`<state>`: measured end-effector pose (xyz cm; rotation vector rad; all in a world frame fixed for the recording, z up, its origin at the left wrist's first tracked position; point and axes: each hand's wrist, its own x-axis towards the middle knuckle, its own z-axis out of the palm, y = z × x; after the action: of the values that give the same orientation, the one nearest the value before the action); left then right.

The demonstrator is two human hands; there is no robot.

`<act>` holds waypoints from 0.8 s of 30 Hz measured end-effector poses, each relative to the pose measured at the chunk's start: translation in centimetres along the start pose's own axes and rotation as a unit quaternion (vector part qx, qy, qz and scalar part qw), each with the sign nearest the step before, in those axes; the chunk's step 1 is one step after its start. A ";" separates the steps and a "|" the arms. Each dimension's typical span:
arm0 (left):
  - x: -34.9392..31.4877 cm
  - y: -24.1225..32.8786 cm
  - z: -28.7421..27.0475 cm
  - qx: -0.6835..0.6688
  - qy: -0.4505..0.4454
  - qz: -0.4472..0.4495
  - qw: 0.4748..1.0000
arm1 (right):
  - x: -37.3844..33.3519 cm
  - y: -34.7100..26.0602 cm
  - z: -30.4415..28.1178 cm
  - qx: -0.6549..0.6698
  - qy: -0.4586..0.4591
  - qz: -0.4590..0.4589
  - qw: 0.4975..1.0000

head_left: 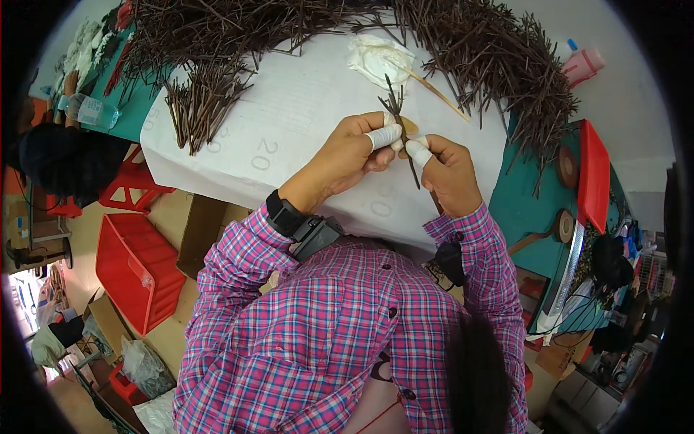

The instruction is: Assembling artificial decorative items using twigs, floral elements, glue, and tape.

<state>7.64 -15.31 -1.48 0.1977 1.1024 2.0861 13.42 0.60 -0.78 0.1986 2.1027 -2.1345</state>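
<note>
A dark brown branched twig is held upright and slightly tilted over the white paper sheet. My left hand pinches its stem between thumb and fingers, with white tape wrapped round a finger. Close beside it, my right hand is closed on the lower stem, also with white wrapping on a finger. The thin end of the stem points down between the hands. A brown strip hangs below my right hand; the fingers hide how it meets the stem.
Large heaps of brown twigs line the far side, with a smaller bundle at left. A stick rests on white crumpled material. Brown tape rolls lie right, near a red tray. Another person sits left.
</note>
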 end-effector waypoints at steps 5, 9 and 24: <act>0.4 -0.5 0.2 0.051 0.071 -0.002 0.996 | 0.0 -0.1 0.2 -0.078 0.003 -0.023 0.997; 0.3 -0.3 0.1 0.079 0.099 0.008 0.992 | -0.4 -0.4 0.2 -0.084 -0.013 -0.022 0.996; 0.2 -0.7 0.7 0.034 0.103 0.085 0.990 | -0.9 -0.2 -0.5 -0.114 -0.066 0.027 0.991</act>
<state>8.19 -14.53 -1.62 0.1142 1.3213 2.2615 14.30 1.09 -0.44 0.0855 2.2124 -1.8051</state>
